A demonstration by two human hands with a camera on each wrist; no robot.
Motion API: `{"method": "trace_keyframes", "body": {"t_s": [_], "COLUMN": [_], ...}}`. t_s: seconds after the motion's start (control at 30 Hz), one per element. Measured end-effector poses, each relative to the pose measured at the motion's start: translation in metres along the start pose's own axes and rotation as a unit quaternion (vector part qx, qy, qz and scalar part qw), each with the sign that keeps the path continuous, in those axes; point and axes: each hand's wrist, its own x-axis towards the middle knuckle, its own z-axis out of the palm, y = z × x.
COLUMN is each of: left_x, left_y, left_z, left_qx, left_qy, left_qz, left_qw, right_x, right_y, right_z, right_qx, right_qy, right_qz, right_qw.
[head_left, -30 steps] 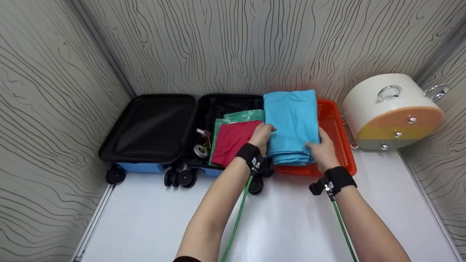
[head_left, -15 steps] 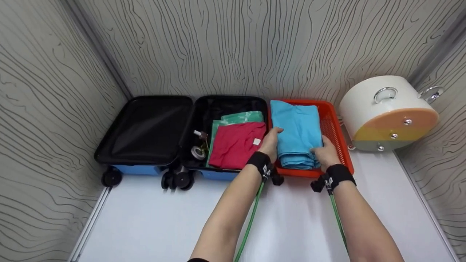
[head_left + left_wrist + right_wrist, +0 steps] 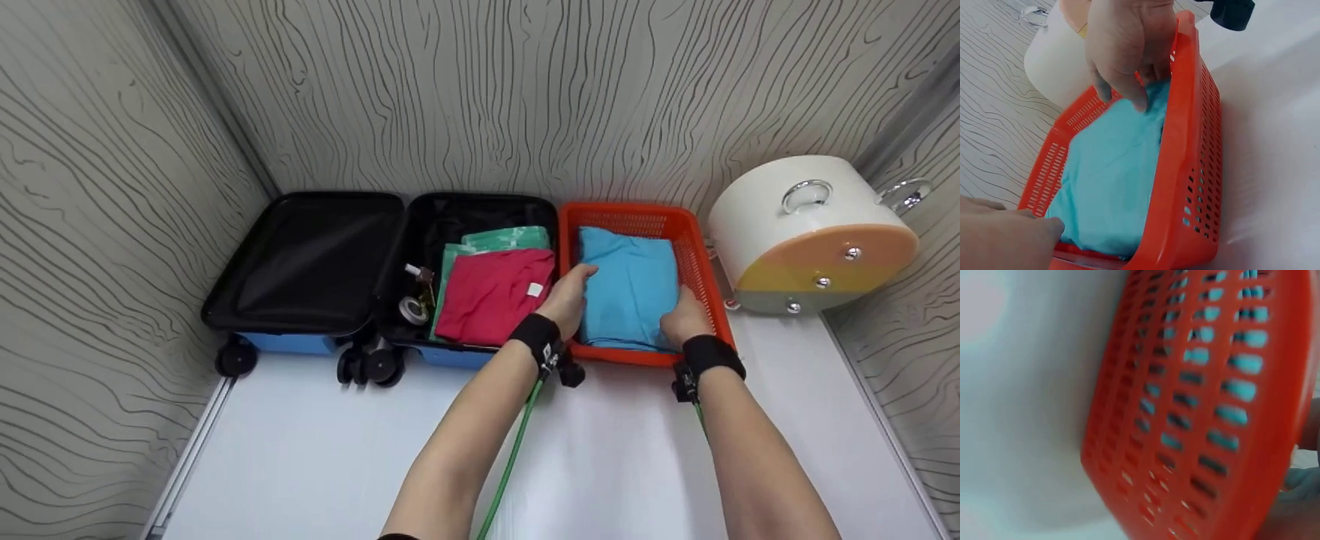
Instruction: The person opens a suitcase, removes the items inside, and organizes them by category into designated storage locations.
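A folded blue cloth (image 3: 630,289) lies inside a red plastic basket (image 3: 574,214), below the rim. At the cloth's left edge my left hand (image 3: 568,300) holds on, its thumb over the top and the other fingers mostly hidden. My right hand (image 3: 686,319) grips the opposite edge beside the basket's right wall. In the left wrist view the right hand (image 3: 1131,48) reaches down, with its thumb on the cloth (image 3: 1114,169). The right wrist view is filled mainly by the perforated basket wall (image 3: 1185,405), with blue showing through the holes.
An open suitcase stands left of the basket, its black lid half (image 3: 307,262) flat. In the other half lie a folded red garment (image 3: 495,296), green packets (image 3: 506,238), a small bottle (image 3: 420,274) and a roll of tape (image 3: 412,310). A white round drawer box (image 3: 795,217) stands at right.
Both hands have lowered the blue cloth into the basket, moving down and slightly right. The red garment and the basket's back wall, partly covered before, now show. The suitcase stays in place.
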Motion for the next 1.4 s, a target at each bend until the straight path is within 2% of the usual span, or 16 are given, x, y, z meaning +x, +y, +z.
{"method": "trace_keyframes", "body": {"t_s": [0.13,0.33,0.53,0.77,0.83,0.93,1.03,1.23,1.3,1.4], "left_x": [-0.004,-0.009,-0.013,-0.020,-0.022,-0.026,-0.031,-0.043,-0.046,-0.049], "left_y": [0.007,0.024,0.042,0.058,0.063,0.072,0.078,0.078,0.075,0.069], "left_z": [-0.010,-0.035,-0.068,-0.107,-0.117,-0.132,-0.146,-0.173,-0.180,-0.188], "left_qx": [0.030,0.081,0.127,0.179,0.210,0.272,0.322,0.353,0.367,0.380], "left_qy": [-0.035,-0.051,-0.040,0.000,0.008,0.025,0.045,0.064,0.072,0.080], "left_qz": [0.012,0.032,0.043,0.060,0.061,0.056,0.047,0.011,-0.001,-0.012], "left_qw": [0.9989,0.9949,0.9902,0.9821,0.9758,0.9602,0.9447,0.9333,0.9275,0.9216], "right_x": [-0.005,-0.011,-0.014,-0.023,-0.025,-0.029,-0.033,-0.046,-0.048,-0.051], "right_y": [-0.006,-0.017,-0.031,-0.057,-0.065,-0.077,-0.089,-0.112,-0.118,-0.123], "right_z": [-0.002,0.001,0.010,0.023,0.028,0.037,0.048,0.077,0.088,0.102], "right_qx": [-0.018,-0.011,0.000,0.037,0.049,0.069,0.107,0.195,0.202,0.181], "right_qy": [-0.003,0.003,0.031,0.047,0.047,0.043,0.016,-0.079,-0.100,-0.113], "right_qz": [-0.004,-0.028,-0.078,-0.134,-0.149,-0.170,-0.188,-0.183,-0.178,-0.168], "right_qw": [0.9998,0.9995,0.9965,0.9891,0.9866,0.9822,0.9762,0.9604,0.9580,0.9625]}}
